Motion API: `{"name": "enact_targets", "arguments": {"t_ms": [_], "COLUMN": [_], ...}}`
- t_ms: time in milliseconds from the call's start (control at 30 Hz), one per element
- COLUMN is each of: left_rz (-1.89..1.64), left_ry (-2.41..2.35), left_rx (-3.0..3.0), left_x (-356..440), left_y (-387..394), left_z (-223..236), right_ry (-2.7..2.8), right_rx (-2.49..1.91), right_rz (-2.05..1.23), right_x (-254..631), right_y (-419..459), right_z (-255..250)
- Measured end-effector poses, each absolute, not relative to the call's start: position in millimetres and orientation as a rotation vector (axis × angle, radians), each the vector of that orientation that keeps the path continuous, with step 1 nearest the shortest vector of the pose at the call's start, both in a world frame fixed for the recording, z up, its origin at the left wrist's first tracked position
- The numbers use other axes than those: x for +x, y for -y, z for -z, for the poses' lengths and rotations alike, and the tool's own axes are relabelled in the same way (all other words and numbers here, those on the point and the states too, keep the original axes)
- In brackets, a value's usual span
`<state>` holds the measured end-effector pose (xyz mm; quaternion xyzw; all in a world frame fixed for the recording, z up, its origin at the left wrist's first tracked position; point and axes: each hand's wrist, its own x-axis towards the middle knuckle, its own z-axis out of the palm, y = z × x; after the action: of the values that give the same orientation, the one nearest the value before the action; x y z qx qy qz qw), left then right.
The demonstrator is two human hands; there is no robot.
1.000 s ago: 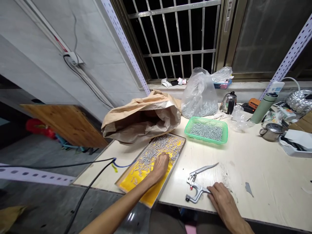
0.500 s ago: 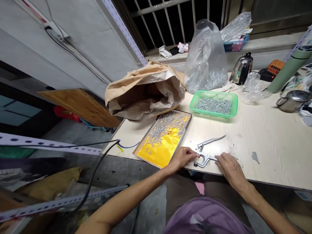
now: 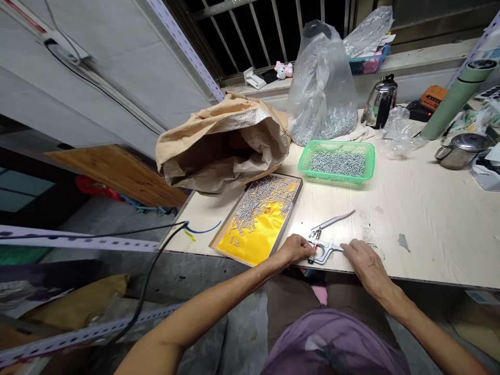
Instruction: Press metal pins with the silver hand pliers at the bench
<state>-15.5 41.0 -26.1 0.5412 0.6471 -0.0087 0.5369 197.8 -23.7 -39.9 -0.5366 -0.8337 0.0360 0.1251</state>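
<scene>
Metal snap-fastener pliers [image 3: 323, 252] lie near the front edge of the table, their handles spread apart. My right hand [image 3: 364, 261] grips the end of the lower handle. At the jaws, the fingers of my left hand [image 3: 296, 249] are pinched together beside a small red part; whatever they hold is too small to make out. Left of the pliers is a shallow tray [image 3: 282, 225] lined with yellow cloth [image 3: 247, 245]. Many small silver metal pins [image 3: 262, 202] are scattered over the cloth. More such pins [image 3: 336, 163] fill a green plastic basket [image 3: 332, 179] farther back.
An open brown paper sack [image 3: 219, 130] stands behind the tray. A clear plastic bag [image 3: 320, 88] of metal parts is by the window. At the right are a metal kettle [image 3: 380, 101], a green flask [image 3: 453, 104] and a lidded steel cup [image 3: 463, 151].
The view has shifted slightly, so the scene sits a little farther left and higher. My left fingertips have moved in closer to the gap between the jaws. My right hand keeps its grip.
</scene>
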Motion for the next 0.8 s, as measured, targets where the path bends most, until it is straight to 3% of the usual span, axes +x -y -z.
{"name": "enact_targets", "arguments": {"t_ms": [433, 800], "left_rz": [0.04, 0.073], "left_ry": [-1.495, -1.47], "left_rx": [1.162, 1.134], "left_x": [-22, -26], "left_y": [-28, -20], "left_z": [32, 30], "right_ry": [2.775, 2.764], "right_rx": [-1.453, -1.455], "right_rz": [-0.445, -0.254], "right_x": [216, 204], "right_y": [-49, -34], "right_z": [29, 15]}}
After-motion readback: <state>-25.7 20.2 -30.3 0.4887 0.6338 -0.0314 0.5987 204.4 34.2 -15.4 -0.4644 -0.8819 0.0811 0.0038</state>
